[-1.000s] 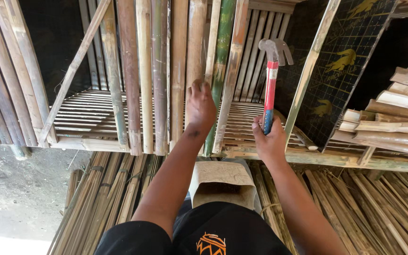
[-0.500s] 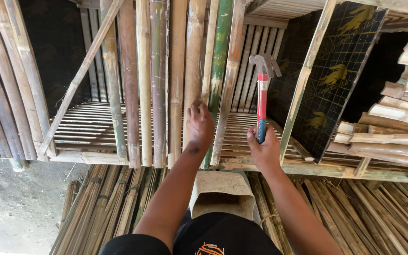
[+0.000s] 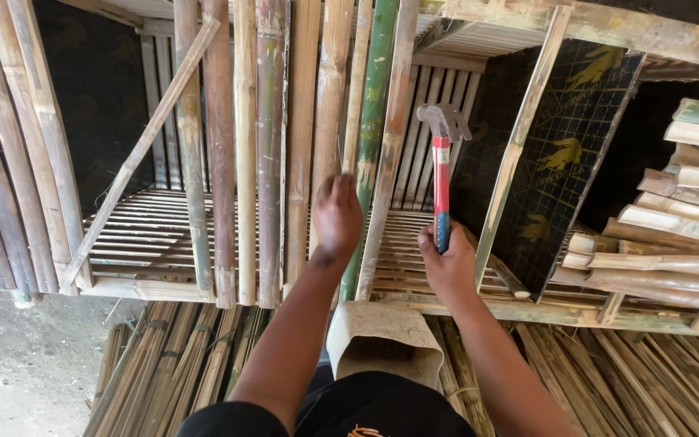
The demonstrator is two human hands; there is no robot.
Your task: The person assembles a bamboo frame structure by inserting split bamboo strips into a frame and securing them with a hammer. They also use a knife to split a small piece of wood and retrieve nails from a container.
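Note:
My right hand (image 3: 446,263) grips the blue end of a claw hammer (image 3: 442,166) with a red handle, held upright with its steel head up near the upright bamboo poles. My left hand (image 3: 337,214) rests with curled fingers against a pale bamboo pole (image 3: 327,121), just left of a green bamboo pole (image 3: 375,121); whether it pinches something small I cannot tell. The poles stand side by side against a slatted bamboo platform (image 3: 151,235).
A tan open paper bag (image 3: 382,344) sits below my hands, by my lap. Bundles of split bamboo (image 3: 163,364) lie on the ground. Cut bamboo pieces (image 3: 673,226) are stacked at the right. A dark netted panel (image 3: 564,162) leans behind a diagonal slat.
The view has tilted and things sit a little differently in frame. My left hand has slid slightly lower on the poles; the hammer stays upright in my right hand.

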